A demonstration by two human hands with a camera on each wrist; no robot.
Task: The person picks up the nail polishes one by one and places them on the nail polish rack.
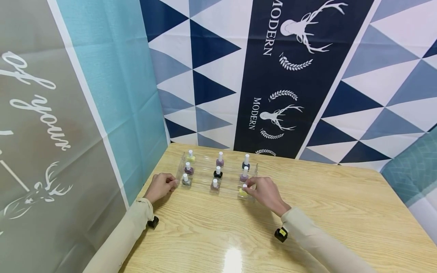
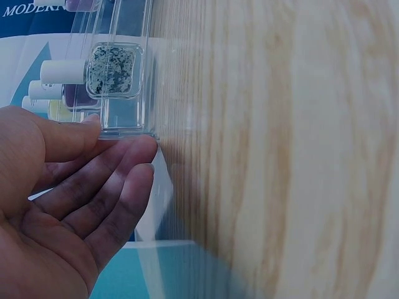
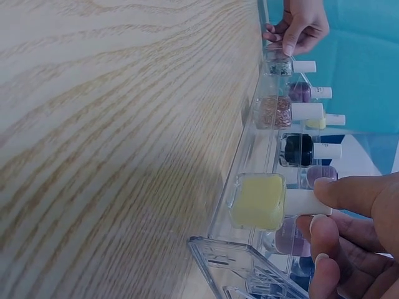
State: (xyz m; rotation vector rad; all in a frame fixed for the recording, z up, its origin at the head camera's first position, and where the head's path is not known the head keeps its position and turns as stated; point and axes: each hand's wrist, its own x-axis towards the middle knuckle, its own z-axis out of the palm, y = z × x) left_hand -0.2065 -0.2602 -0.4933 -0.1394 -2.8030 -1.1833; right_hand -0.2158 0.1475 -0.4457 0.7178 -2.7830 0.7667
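Note:
A clear stepped nail polish rack (image 1: 201,185) stands on the table, with nail polish bottles in three rows. At its front right, my right hand (image 1: 264,192) pinches the white cap of a yellow nail polish bottle (image 3: 259,202) between thumb and fingers. This bottle is at the front tier; whether it touches the rack cannot be told. My left hand (image 1: 162,186) grips the rack's left end, thumb and fingertips at its edge. Near those fingers sits a silver glitter bottle (image 2: 115,70). A pink glitter bottle (image 3: 274,112) stands at the front middle, before a black bottle (image 1: 217,174).
Behind are purple bottles (image 1: 220,162), a dark blue bottle (image 1: 246,165) and another yellow bottle (image 1: 190,157). The wooden table (image 1: 341,212) extends to the right. A patterned cloth (image 1: 211,76) hangs behind it, and a turquoise and grey cloth (image 1: 102,76) on the left.

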